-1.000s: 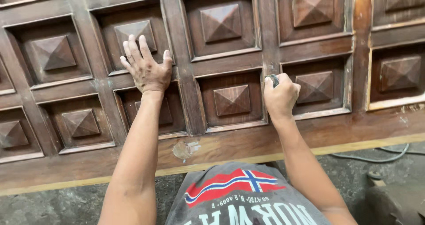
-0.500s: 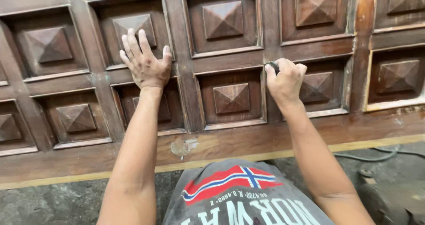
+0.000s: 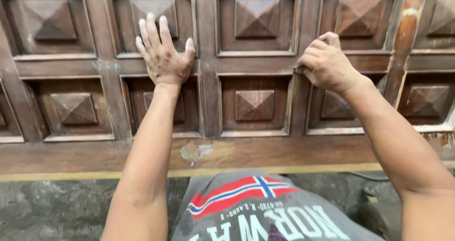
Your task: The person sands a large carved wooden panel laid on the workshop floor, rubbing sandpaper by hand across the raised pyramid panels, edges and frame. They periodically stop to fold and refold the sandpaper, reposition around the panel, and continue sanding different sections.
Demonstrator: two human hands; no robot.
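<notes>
The carved wooden door panel (image 3: 256, 65) lies flat in front of you, its dark brown grid of square recesses running from edge to edge of the view, each recess holding a raised pyramid block. At the far left the recesses look evenly dark and clean, with pale dust along their lower ledges. Your left hand (image 3: 163, 56) rests palm down on the horizontal rail between two rows, fingers spread and pressed flat on the wood, holding nothing; it looks to be bracing you. Below it, on the wide bottom rail (image 3: 95, 155), a pale filler patch (image 3: 196, 152) stands out against the stain, so that spot looks to need more work. Further right, your right hand (image 3: 327, 63) is curled into a loose fist on the joint where an upright meets the rail, fingers pressed together over something small; what it is you cannot tell from here, since the fingers hide it. To the right again, one upright (image 3: 403, 37) shows a worn reddish streak with pale marks near its top, and the bottom ledge at the far right is flaked and whitish. Judging by this, most of the surface is uniform, while the patch, the streaked upright and the right-hand ledge remain unfinished. The concrete floor (image 3: 57, 208) shows beneath the panel's edge.
</notes>
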